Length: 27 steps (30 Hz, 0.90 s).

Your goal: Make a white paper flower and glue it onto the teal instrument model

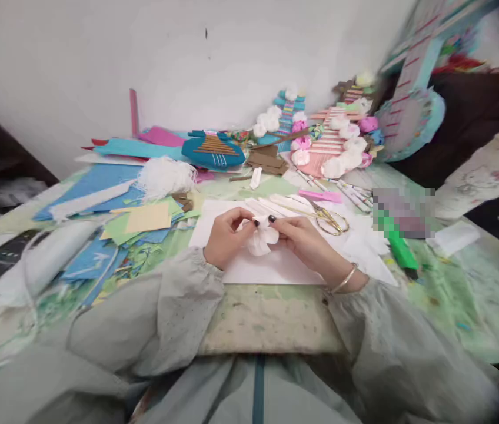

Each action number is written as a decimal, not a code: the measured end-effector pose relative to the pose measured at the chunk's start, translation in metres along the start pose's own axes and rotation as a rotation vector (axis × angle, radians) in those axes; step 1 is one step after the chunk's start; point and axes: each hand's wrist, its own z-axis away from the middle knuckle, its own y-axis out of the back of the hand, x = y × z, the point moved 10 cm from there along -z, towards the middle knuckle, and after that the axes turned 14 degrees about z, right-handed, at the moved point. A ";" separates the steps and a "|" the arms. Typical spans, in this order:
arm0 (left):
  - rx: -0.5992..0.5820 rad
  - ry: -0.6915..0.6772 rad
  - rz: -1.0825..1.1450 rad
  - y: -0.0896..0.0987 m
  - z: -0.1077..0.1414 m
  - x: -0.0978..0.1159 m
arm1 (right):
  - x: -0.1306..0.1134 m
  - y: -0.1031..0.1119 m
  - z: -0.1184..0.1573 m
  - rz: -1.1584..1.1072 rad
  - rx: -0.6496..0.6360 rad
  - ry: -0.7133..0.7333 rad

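Note:
A crumpled piece of thin white paper point(260, 240) is held between both hands, above a flat white sheet point(285, 271) in the middle of the table. My left hand point(229, 237) pinches its upper left part between thumb and fingers. From the right, my right hand point(305, 242) pinches the same piece near its top, the two thumbs close together. Gold-handled scissors point(333, 221) lie just beyond my right hand, beside folded white strips point(276, 206).
Coloured paper point(147, 219) and scraps lie at the left, near white shredded strands point(165, 176). Decorated paper crafts point(214, 149) stand along the wall. Pens point(355, 195) and a green tool point(402, 249) lie at the right.

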 end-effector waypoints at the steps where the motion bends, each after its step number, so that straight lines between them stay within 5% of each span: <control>1: -0.012 -0.004 -0.001 -0.002 0.000 0.001 | 0.001 0.001 0.000 0.031 0.002 0.008; 12: 0.036 0.064 -0.134 0.003 0.000 -0.005 | -0.005 -0.002 -0.001 0.084 -0.022 0.103; 19: 0.102 0.170 0.076 0.010 0.000 -0.020 | -0.017 -0.001 0.002 0.120 0.032 0.212; 27: 0.156 0.159 0.295 0.012 -0.002 -0.027 | 0.000 0.007 0.002 -0.104 0.072 -0.040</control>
